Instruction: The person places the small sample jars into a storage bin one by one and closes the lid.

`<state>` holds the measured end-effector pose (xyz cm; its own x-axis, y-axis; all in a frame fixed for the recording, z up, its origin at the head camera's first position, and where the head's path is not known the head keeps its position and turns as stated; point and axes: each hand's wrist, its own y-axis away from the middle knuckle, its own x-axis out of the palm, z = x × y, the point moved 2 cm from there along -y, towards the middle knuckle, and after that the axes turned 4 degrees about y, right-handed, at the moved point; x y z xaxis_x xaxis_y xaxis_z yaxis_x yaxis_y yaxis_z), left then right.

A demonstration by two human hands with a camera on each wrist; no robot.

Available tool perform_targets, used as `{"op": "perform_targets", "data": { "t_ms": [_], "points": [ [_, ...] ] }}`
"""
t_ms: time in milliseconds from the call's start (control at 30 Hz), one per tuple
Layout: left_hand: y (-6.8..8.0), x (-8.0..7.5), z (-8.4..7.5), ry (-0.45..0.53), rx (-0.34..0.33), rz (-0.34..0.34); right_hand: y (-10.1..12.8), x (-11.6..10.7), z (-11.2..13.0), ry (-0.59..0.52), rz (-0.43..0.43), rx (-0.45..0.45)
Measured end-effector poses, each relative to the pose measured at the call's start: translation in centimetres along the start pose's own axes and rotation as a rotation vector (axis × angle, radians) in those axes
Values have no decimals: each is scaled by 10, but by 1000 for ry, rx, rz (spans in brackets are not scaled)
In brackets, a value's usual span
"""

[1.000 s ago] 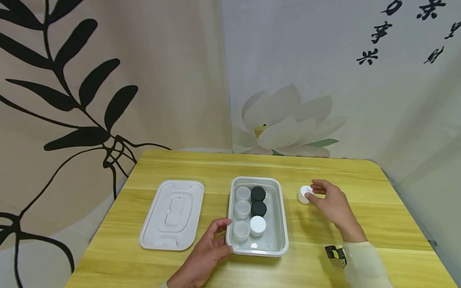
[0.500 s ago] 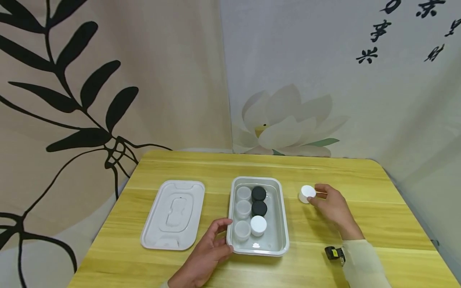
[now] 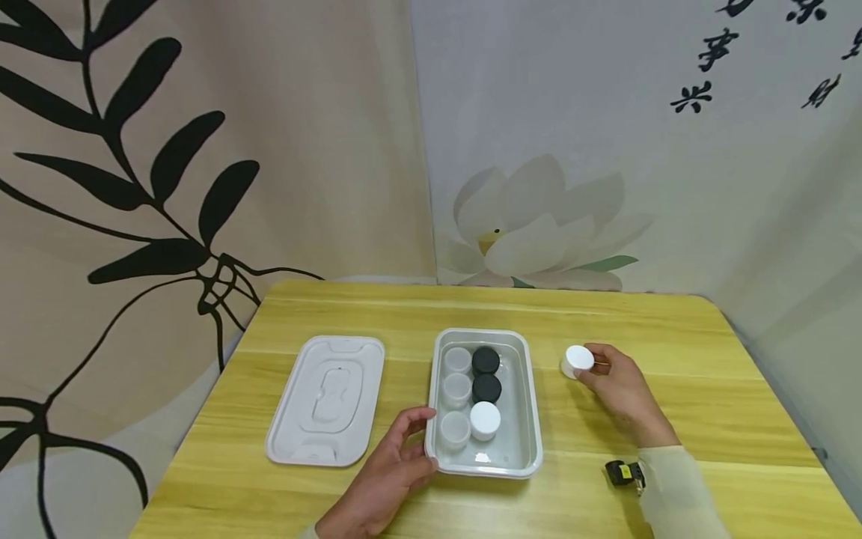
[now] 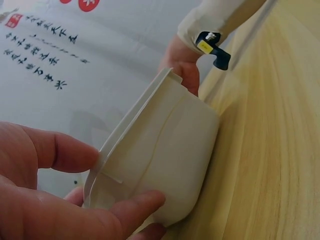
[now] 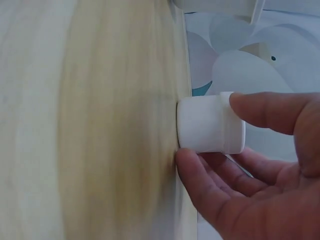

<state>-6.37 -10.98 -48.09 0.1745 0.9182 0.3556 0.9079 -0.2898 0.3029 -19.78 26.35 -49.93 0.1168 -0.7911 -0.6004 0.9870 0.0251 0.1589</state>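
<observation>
A white tray (image 3: 528,404) sits mid-table with several small jars in it: clear ones (image 3: 456,389) on the left, two black-lidded ones (image 3: 486,374) and a white-lidded one (image 3: 485,419) on the right. My left hand (image 3: 414,449) grips the tray's near left corner, thumb on the rim (image 4: 165,150) and fingers under it. My right hand (image 3: 616,385) pinches a small white jar (image 3: 577,361) just right of the tray, thumb on one side (image 5: 260,107) and fingers on the other, close against the table.
The tray's white lid (image 3: 326,400) lies flat to the left of the tray. A black and yellow device (image 3: 622,473) is strapped at my right wrist. The yellow wooden table (image 3: 707,419) ends against printed wall cloths at the back.
My right hand has closed round the small white jar and shifted it slightly right, tilting its top toward me. My left hand has stayed on the tray's corner.
</observation>
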Motion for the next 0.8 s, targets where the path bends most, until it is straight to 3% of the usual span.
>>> {"op": "perform_targets", "data": {
  "t_ms": [233,533,800],
  "points": [
    [-1,0,-1,8,-2,16,11,-9,12,-42,6,-17],
    [-1,-1,0,2,1,9,31,-19,55,-112,52,-91],
    [-2,-1,1,10,9,19,44,-13,81,-174,132,-178]
  ]
}}
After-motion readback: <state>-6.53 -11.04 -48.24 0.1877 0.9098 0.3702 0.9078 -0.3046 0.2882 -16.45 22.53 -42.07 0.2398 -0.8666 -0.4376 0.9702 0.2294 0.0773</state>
